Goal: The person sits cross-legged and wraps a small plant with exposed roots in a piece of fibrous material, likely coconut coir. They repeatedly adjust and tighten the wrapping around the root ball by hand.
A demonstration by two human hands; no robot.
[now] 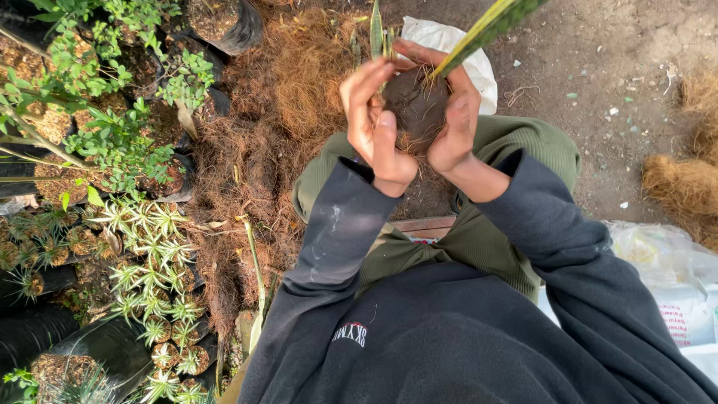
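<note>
Both of my hands cup a dark clump of soil and roots, the root ball of a plant with long green and yellow sword-shaped leaves rising past the camera. My left hand presses the left side of the clump, its thumb laid along the edge. On the other side my right hand wraps over the top and right. I hold it above my knees, which are in green trousers. My sleeves are dark blue.
A heap of brown fibre lies on the ground at the left. Black nursery bags with small green plants crowd the left edge. A white sack lies beyond my hands, clear plastic bags at the right, bare soil beyond.
</note>
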